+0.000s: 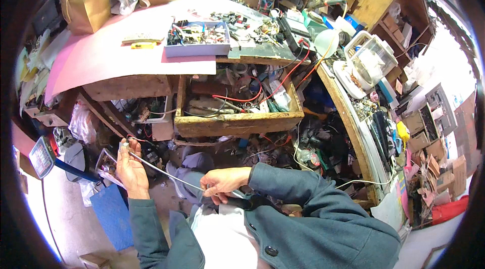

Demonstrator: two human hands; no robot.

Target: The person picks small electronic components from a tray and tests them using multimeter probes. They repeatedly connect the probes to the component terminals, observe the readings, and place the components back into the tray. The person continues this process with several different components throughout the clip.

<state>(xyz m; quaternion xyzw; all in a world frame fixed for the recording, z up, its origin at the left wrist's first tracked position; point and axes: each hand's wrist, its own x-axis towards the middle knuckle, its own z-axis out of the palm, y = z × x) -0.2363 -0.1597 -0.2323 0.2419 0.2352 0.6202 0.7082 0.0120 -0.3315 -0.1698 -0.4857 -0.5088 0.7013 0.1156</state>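
A thin grey rod or stiff cable (164,171) stretches between my hands in front of my body. My left hand (132,172) holds its left end, where a small pale fitting shows at the fingertips and thin reddish wires lie close by. Pinched between fingers and thumb of my right hand (226,180) is the other end, partly hidden by the fingers. Beyond the hands, an open wooden drawer (237,124) holds red and black test leads, hand tools and small parts.
On the pink-covered bench (101,64) stands a lavender box (198,50) full of small components. A brown paper bag (87,5) is at the far left. Clear plastic containers (371,57) sit at the right. Tangled cables and parts fill the space below the bench.
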